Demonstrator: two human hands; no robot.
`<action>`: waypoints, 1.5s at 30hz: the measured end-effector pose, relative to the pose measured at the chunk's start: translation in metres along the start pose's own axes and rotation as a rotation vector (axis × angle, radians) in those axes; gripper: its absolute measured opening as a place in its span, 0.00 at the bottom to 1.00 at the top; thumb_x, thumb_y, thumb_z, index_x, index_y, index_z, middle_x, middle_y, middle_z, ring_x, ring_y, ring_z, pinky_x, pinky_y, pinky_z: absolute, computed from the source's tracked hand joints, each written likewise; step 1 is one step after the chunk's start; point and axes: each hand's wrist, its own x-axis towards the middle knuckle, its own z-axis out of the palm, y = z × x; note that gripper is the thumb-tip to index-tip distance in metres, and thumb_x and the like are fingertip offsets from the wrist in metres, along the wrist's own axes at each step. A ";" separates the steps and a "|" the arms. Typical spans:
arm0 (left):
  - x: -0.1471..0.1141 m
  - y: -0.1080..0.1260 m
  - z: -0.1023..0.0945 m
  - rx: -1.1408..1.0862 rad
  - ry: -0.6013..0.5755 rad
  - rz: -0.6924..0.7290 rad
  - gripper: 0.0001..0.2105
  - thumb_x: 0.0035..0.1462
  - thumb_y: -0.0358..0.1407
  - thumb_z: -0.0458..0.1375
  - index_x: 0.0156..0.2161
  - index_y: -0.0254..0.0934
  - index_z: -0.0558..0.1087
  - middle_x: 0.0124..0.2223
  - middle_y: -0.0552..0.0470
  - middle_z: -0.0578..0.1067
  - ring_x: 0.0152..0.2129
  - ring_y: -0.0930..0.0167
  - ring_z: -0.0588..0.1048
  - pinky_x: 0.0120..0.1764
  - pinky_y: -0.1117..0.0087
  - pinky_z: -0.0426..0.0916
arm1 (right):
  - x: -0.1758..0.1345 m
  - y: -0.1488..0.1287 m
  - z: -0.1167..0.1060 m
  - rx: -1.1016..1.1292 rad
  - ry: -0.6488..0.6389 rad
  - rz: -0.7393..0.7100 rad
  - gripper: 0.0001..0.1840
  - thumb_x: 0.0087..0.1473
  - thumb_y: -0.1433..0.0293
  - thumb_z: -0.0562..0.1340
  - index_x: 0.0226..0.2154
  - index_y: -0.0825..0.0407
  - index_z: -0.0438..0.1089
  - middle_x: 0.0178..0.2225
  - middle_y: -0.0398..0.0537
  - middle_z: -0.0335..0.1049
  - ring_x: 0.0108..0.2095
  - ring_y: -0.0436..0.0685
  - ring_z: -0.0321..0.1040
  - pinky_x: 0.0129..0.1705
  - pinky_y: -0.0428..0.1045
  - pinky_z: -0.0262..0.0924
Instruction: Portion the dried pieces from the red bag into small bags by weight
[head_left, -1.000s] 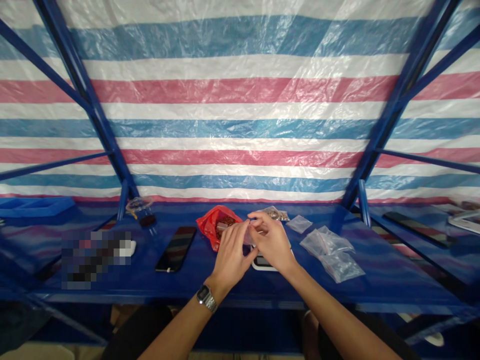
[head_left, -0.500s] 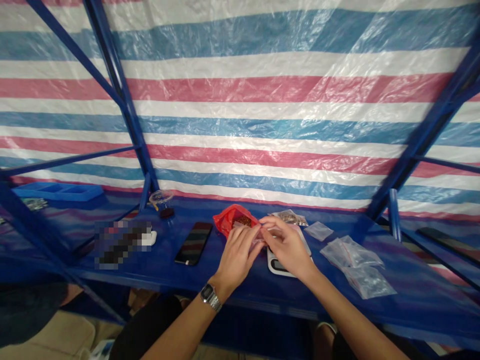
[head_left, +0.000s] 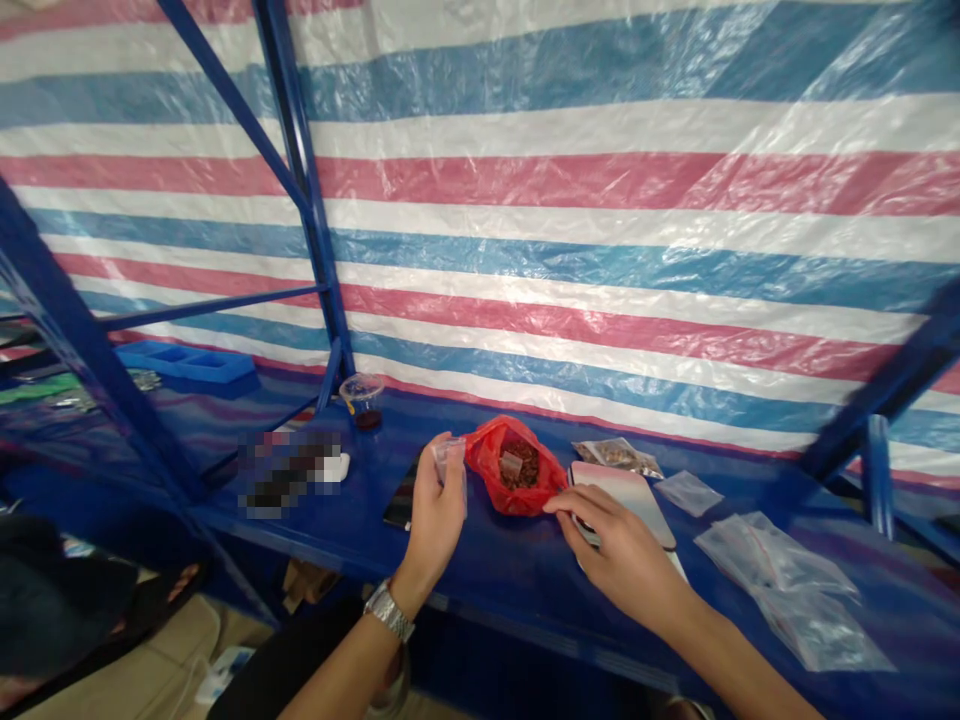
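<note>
My left hand (head_left: 439, 505) is closed on a small clear plastic bag (head_left: 451, 458), held upright to the left of an open red plastic bag (head_left: 496, 490). Small brown pieces (head_left: 525, 458) fill the red bag, with a little clear packet (head_left: 511, 466) lying on top of them. At the red bag's right rim, the thumb and fingers of my right hand (head_left: 609, 540) are pinched on its edge. Under and behind that hand lies a small white scale with a pale pinkish plate (head_left: 626, 492), its front partly covered. Whether the bag in my left hand holds anything, I cannot tell.
On the blue table (head_left: 495, 575) a black phone (head_left: 401, 492) lies partly behind my left hand. Filled clear bags (head_left: 619, 455) and flat clear bags (head_left: 780, 560) are at right. A plastic cup (head_left: 365, 400) and blue tray (head_left: 187, 360) stand left, among blue metal posts (head_left: 300, 180).
My hands, together over the red bag before, have moved apart. The left has gone left with the clear bag; the right now pinches the red bag's rim. The view has swung left.
</note>
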 end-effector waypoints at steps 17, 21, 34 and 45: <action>-0.034 -0.008 0.032 -0.155 -0.324 -0.531 0.29 0.57 0.61 0.58 0.44 0.34 0.75 0.34 0.49 0.77 0.30 0.68 0.77 0.34 0.69 0.73 | 0.104 0.058 0.039 -0.281 -0.315 -0.075 0.20 0.56 0.81 0.60 0.47 0.49 0.76 0.48 0.51 0.78 0.51 0.61 0.70 0.58 0.55 0.57; -0.036 -0.005 0.039 -0.176 -0.269 -0.619 0.30 0.55 0.62 0.59 0.45 0.34 0.75 0.38 0.46 0.78 0.33 0.67 0.78 0.36 0.67 0.75 | 0.098 0.063 0.023 -0.238 -0.389 -0.106 0.31 0.47 0.88 0.54 0.48 0.51 0.76 0.50 0.51 0.77 0.53 0.59 0.70 0.60 0.53 0.57; -0.020 -0.004 0.051 -0.325 0.018 -0.585 0.27 0.54 0.59 0.64 0.44 0.36 0.77 0.46 0.44 0.80 0.42 0.66 0.79 0.47 0.66 0.75 | 0.108 0.068 0.033 0.048 -0.419 -0.035 0.32 0.40 0.90 0.54 0.43 0.52 0.77 0.48 0.50 0.77 0.49 0.57 0.73 0.51 0.47 0.61; -0.014 0.009 0.057 -0.290 0.068 -0.538 0.25 0.58 0.57 0.61 0.45 0.36 0.77 0.40 0.47 0.79 0.37 0.67 0.78 0.42 0.68 0.74 | 0.104 0.062 0.044 0.256 -0.363 0.118 0.27 0.44 0.87 0.57 0.42 0.53 0.79 0.44 0.52 0.79 0.44 0.58 0.75 0.48 0.48 0.65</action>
